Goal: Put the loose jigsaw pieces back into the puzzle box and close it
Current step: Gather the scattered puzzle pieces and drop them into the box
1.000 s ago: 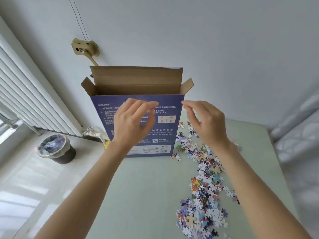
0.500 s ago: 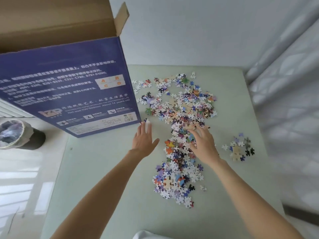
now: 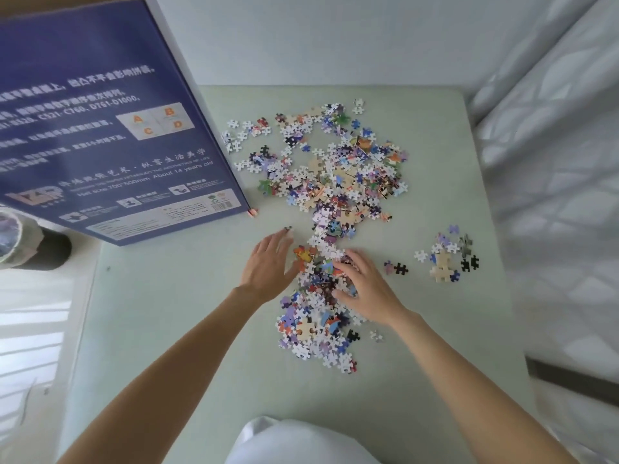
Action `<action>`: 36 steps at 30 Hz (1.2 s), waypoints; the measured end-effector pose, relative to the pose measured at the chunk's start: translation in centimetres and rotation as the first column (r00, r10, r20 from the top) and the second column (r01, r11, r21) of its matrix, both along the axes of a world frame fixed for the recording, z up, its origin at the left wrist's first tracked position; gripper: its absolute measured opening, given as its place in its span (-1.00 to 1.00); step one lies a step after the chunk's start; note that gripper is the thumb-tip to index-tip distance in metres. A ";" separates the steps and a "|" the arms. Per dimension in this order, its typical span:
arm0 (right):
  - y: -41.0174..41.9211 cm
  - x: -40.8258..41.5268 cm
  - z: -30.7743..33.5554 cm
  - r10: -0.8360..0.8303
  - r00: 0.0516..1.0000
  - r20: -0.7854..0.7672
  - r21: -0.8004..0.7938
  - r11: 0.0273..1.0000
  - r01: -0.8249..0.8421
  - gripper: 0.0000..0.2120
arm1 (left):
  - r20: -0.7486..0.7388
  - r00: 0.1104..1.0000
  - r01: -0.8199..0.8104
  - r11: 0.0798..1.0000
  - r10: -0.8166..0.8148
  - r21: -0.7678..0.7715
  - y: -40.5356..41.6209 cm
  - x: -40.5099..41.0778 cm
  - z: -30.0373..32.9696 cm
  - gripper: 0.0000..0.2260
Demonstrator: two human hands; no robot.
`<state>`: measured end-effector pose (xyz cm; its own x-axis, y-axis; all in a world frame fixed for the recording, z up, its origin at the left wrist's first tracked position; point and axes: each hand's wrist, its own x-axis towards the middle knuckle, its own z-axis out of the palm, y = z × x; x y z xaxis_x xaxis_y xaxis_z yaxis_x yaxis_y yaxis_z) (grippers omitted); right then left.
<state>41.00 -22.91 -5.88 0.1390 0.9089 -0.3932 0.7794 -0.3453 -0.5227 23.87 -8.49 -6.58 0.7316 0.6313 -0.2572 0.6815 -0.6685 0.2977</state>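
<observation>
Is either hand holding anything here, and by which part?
Nothing is clearly held. The left hand lies open beside the jigsaw pieces; the right hand rests on them, fingers spread.

Bench (image 3: pixel 187 329): pale green top, set against the wall.
Puzzle box (image 3: pixel 110 135): blue, standing upright on the bench's far left part.
Main pile of jigsaw pieces (image 3: pixel 335 182): long loose spread down the bench middle.
Small cluster (image 3: pixel 445 256): right of the main pile, well apart.
Stray pieces (image 3: pixel 397 267): two, possibly three, between pile and cluster.
</observation>
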 end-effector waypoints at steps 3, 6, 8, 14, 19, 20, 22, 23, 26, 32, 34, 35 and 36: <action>-0.4 0.4 0.6 0.044 0.998 0.048 0.027 0.999 -0.045 -0.28 | 0.000 0.996 0.086 0.993 -0.086 -0.077 -1.3 -0.3 1.3 -0.39; -1.1 -0.3 0.4 0.113 0.973 0.199 -0.152 0.985 -0.084 0.21 | -0.087 0.990 0.099 0.984 -0.113 -0.147 -2.8 0.0 1.5 -0.02; -1.2 -1.6 0.0 0.168 0.952 0.256 -0.220 0.969 -0.112 0.33 | -0.154 0.976 0.137 0.982 -0.157 -0.129 -3.4 0.4 1.3 0.16; 0.8 -2.7 -0.3 0.007 0.961 0.278 -0.106 0.994 0.024 0.27 | -0.194 0.969 0.129 0.982 -0.154 -0.135 -3.9 1.1 1.1 0.17; 2.1 -2.0 -0.2 -0.080 0.987 0.139 -0.088 0.992 0.093 -0.06 | -0.063 0.998 -0.043 0.959 0.026 -0.281 -3.8 1.5 1.0 -0.14; 2.3 -2.0 0.0 -0.092 0.990 0.104 -0.086 0.991 0.102 -0.15 | -0.044 0.998 -0.063 0.951 0.052 -0.303 -3.7 1.5 1.1 -0.20; 2.6 -1.9 0.3 -0.114 0.993 0.039 -0.077 0.990 0.117 -0.26 | -0.022 0.995 -0.094 0.936 0.092 -0.339 -3.3 1.5 1.1 -0.32; 2.8 -1.9 0.4 -0.118 0.993 0.011 -0.072 0.990 0.118 -0.29 | -0.018 0.995 -0.103 0.931 0.103 -0.350 -3.1 1.5 1.1 -0.35; 3.3 -2.1 0.8 -0.112 0.990 -0.086 -0.072 0.992 0.106 -0.32 | -0.004 0.992 -0.117 0.922 0.124 -0.369 -2.6 1.4 1.0 -0.39; 4.2 -2.3 1.3 -0.141 0.976 -0.167 -0.011 0.990 0.141 -0.50 | 0.011 0.986 -0.145 0.897 0.165 -0.416 -1.6 0.8 1.5 -0.43; 4.2 -2.2 1.3 -0.157 0.968 -0.194 -0.023 0.988 0.155 -0.55 | 0.013 0.979 -0.177 0.879 0.204 -0.442 -1.2 0.3 1.6 -0.46; 4.2 -2.1 1.3 -0.169 0.965 -0.202 -0.026 0.986 0.168 -0.58 | 0.013 0.976 -0.188 0.872 0.217 -0.452 -1.1 0.1 1.7 -0.47; 4.1 -2.0 1.3 -0.183 0.961 -0.205 -0.023 0.983 0.182 -0.61 | 0.009 0.974 -0.195 0.868 0.224 -0.456 -1.0 -0.1 1.7 -0.49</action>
